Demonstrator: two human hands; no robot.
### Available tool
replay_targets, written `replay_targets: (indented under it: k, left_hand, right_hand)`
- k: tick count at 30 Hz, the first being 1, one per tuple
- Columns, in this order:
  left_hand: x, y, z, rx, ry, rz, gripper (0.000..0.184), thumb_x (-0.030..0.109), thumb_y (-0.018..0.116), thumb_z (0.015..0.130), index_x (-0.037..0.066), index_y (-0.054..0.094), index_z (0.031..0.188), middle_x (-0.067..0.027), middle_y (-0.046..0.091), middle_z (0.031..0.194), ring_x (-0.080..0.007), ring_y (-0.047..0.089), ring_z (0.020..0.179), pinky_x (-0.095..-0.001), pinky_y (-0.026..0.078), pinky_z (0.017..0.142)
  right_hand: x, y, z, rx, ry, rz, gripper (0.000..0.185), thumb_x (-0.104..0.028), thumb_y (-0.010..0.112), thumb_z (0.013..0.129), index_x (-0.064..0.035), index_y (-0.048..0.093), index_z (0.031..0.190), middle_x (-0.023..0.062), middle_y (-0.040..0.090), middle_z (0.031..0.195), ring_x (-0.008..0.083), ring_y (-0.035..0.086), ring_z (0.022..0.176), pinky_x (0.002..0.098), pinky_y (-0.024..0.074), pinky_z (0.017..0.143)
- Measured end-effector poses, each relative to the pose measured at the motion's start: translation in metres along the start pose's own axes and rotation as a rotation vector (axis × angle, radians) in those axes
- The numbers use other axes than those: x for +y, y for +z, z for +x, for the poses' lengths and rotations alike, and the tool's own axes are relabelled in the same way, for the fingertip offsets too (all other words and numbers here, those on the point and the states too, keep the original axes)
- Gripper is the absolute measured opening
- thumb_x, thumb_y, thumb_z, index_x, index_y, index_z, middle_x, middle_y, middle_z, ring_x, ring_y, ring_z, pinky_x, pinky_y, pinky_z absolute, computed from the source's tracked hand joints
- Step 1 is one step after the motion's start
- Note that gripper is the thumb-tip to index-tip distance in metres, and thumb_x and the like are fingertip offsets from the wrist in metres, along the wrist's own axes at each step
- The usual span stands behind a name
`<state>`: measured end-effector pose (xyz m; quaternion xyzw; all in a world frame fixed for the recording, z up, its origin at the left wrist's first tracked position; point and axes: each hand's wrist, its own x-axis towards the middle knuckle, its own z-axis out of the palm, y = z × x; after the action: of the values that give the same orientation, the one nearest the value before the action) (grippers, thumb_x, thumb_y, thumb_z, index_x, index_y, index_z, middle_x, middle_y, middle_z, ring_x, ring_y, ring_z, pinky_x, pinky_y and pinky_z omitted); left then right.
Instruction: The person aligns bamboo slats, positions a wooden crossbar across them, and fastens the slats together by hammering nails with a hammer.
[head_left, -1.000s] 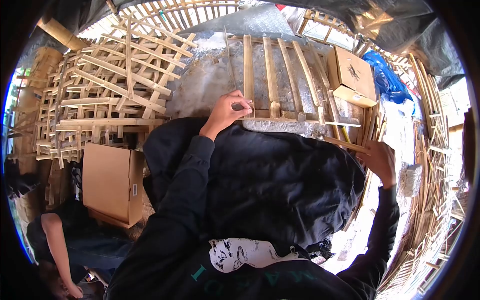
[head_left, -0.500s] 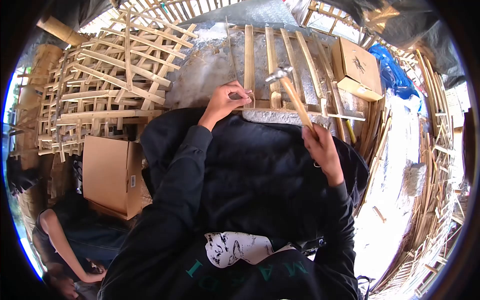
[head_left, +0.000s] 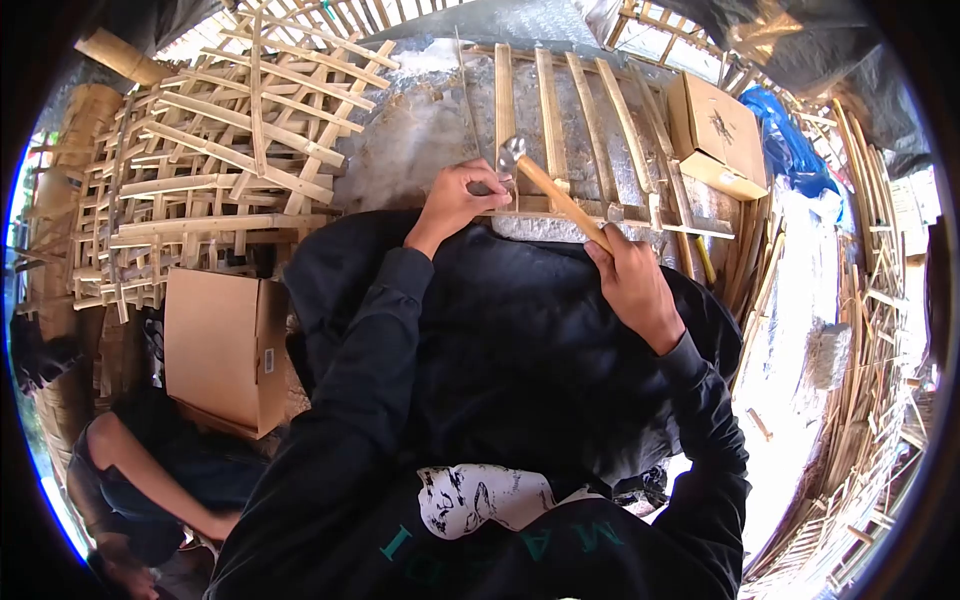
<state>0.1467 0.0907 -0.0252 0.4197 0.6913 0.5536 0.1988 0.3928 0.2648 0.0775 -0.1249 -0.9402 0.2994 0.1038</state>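
My right hand (head_left: 640, 288) is closed round the wooden handle of a hammer (head_left: 562, 198). Its metal head is at the lower part of a bamboo strip (head_left: 504, 95), just above the fingertips of my left hand (head_left: 456, 206). Those fingers are pinched together; what they hold is too small to make out. Beneath them, a crosswise bamboo strip (head_left: 690, 226) runs along the near ends of several upright bamboo strips (head_left: 551, 110). A pale block (head_left: 540, 229) lies under that crosspiece. Whether the hammer head touches anything cannot be told.
A bamboo lattice (head_left: 225, 150) lies at the left, above a cardboard box (head_left: 215, 345). Another cardboard box (head_left: 715, 135) stands at the right beside a blue plastic sheet (head_left: 790, 150). Another person's arm (head_left: 160, 475) is at lower left. Long bamboo pieces (head_left: 860, 380) line the right side.
The hammer has come leftward, its head now close to my left fingertips. My right hand has moved slightly up. My left hand keeps its pinch almost in place.
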Motion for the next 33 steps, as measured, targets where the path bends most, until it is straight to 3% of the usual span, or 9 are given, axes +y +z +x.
replay_targets:
  k: [2,5,12,14,18,23,26,29,33]
  left_hand:
    - [-0.005,0.002,0.000,0.025,0.040,-0.124,0.011,0.002,0.084,0.082,-0.003,0.075,0.086,-0.0041,0.066,0.092,-0.0139,0.062,0.086,-0.0288,0.051,0.087]
    - [-0.005,0.000,0.000,0.024,-0.050,-0.050,0.010,0.003,0.084,0.082,-0.002,0.075,0.085,-0.0045,0.066,0.092,-0.0161,0.068,0.096,-0.0291,0.052,0.090]
    - [0.003,0.002,-0.001,0.038,0.000,-0.122,0.010,0.002,0.083,0.079,-0.002,0.075,0.083,-0.0043,0.067,0.089,-0.0175,0.069,0.090,-0.0300,0.053,0.083]
    - [0.000,0.002,0.000,0.012,-0.017,-0.134,0.009,0.001,0.084,0.082,-0.002,0.076,0.086,-0.0035,0.065,0.092,-0.0149,0.068,0.097,-0.0297,0.052,0.091]
    - [0.000,-0.001,0.001,-0.016,-0.099,-0.096,0.008,0.000,0.083,0.083,-0.002,0.076,0.086,-0.0040,0.066,0.095,-0.0168,0.069,0.102,-0.0302,0.053,0.092]
    - [-0.007,0.002,0.000,0.007,-0.015,-0.154,0.009,0.003,0.085,0.082,-0.001,0.077,0.085,-0.0031,0.065,0.096,-0.0139,0.063,0.088,-0.0306,0.050,0.085]
    - [0.006,-0.003,-0.001,-0.012,-0.064,-0.001,0.010,0.003,0.084,0.083,-0.001,0.076,0.085,-0.0041,0.065,0.096,-0.0162,0.068,0.099,-0.0307,0.052,0.090]
    - [0.003,-0.003,0.000,-0.044,-0.079,-0.062,0.009,0.002,0.083,0.084,-0.001,0.076,0.087,-0.0049,0.064,0.097,-0.0171,0.069,0.104,-0.0303,0.052,0.093]
    - [-0.004,0.005,-0.003,0.018,-0.022,-0.150,0.010,0.002,0.084,0.081,-0.002,0.077,0.085,-0.0051,0.068,0.092,-0.0177,0.071,0.096,-0.0307,0.053,0.088]
  right_hand:
    - [0.000,0.006,-0.004,0.042,-0.012,0.042,0.023,-0.018,0.065,0.100,0.0009,0.053,0.095,0.0276,0.058,0.068,0.0528,0.058,0.070,0.0597,0.0439,0.063]
    - [0.004,0.011,-0.011,-0.012,0.012,0.007,0.022,-0.017,0.065,0.100,0.0007,0.052,0.096,0.0279,0.058,0.068,0.0537,0.057,0.069,0.0597,0.0432,0.061]
    - [-0.004,0.008,-0.013,0.032,0.042,0.025,0.022,-0.019,0.064,0.101,-0.0005,0.052,0.097,0.0279,0.059,0.068,0.0529,0.058,0.068,0.0596,0.0449,0.060]
    - [-0.002,0.011,-0.016,0.052,0.054,0.048,0.022,-0.020,0.064,0.101,-0.0010,0.052,0.098,0.0275,0.059,0.068,0.0523,0.059,0.068,0.0599,0.0456,0.061]
    - [0.003,0.009,-0.020,-0.039,0.015,-0.195,0.024,-0.023,0.063,0.102,-0.0017,0.053,0.098,0.0267,0.060,0.068,0.0509,0.060,0.067,0.0595,0.0469,0.061]
    - [-0.007,0.006,-0.013,0.048,-0.001,-0.018,0.024,-0.022,0.064,0.101,-0.0013,0.053,0.098,0.0270,0.059,0.067,0.0516,0.060,0.067,0.0593,0.0466,0.060]
    - [0.001,0.016,-0.018,-0.013,0.069,-0.038,0.024,-0.021,0.063,0.102,-0.0005,0.052,0.098,0.0281,0.059,0.068,0.0524,0.059,0.068,0.0593,0.0455,0.061]
    - [0.001,0.007,-0.016,-0.002,0.008,-0.156,0.024,-0.020,0.063,0.102,0.0003,0.052,0.098,0.0290,0.058,0.068,0.0530,0.058,0.069,0.0599,0.0450,0.061]
    - [-0.012,0.001,-0.009,0.082,-0.004,-0.035,0.023,-0.020,0.062,0.102,0.0001,0.052,0.098,0.0281,0.059,0.066,0.0527,0.059,0.067,0.0601,0.0463,0.061]
